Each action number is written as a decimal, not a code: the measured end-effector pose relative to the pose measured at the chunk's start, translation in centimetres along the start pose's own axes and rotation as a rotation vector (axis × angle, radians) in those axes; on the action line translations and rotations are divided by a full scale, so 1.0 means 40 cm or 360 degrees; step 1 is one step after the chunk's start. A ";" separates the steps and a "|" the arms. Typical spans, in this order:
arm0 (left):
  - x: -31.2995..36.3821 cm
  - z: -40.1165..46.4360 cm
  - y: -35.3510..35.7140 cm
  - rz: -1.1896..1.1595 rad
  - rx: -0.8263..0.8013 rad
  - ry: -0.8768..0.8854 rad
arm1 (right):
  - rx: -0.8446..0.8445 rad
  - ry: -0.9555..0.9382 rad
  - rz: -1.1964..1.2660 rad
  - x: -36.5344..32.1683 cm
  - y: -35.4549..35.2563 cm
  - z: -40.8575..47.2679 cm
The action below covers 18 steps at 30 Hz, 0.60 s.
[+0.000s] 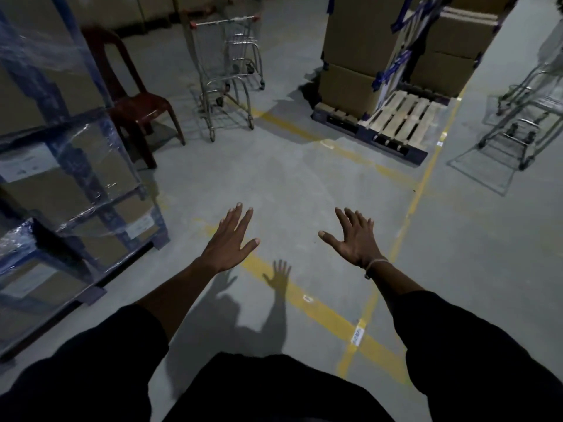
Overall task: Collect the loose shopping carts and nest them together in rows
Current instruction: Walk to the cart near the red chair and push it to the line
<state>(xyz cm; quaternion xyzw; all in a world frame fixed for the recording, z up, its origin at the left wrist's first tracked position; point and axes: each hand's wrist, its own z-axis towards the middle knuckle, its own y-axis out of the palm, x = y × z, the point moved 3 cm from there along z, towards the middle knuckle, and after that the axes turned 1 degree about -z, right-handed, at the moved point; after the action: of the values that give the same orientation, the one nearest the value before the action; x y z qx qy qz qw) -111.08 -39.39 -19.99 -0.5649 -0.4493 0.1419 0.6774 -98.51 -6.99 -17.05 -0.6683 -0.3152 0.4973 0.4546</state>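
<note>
My left hand (229, 239) and right hand (353, 237) are both spread, holding nothing. The silver wire shopping cart with red-capped handle (227, 74) stands ahead beside a dark red plastic chair (134, 99). I judge it rigid, light, free-rolling; best gripped at the handle bar.

- Dark red chair (134, 95) beside wrapped boxes (70, 184) at left.
- Stacked cartons (396, 41) on a wooden pallet (402, 120).
- Yellow lines (307, 296) cross the grey floor (304, 178).
</note>
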 end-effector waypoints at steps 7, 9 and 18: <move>-0.089 0.327 -0.016 -0.0089 0.0014 -0.0106 | -0.0061 -0.0094 -0.0087 0.019 -0.045 0.414; -0.120 0.408 -0.024 -0.0087 0.0025 -0.0094 | -0.0063 -0.0128 -0.0117 0.019 -0.045 0.510; -0.362 0.921 -0.117 0.0072 -0.0106 -0.0077 | -0.0167 -0.0137 -0.0150 -0.025 -0.026 1.104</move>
<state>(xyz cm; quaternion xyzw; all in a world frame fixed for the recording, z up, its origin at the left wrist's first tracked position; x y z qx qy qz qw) -148.94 -27.55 -23.86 -0.5937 -0.4572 0.1556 0.6437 -140.79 5.56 -19.76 -0.6537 -0.3911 0.4865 0.4279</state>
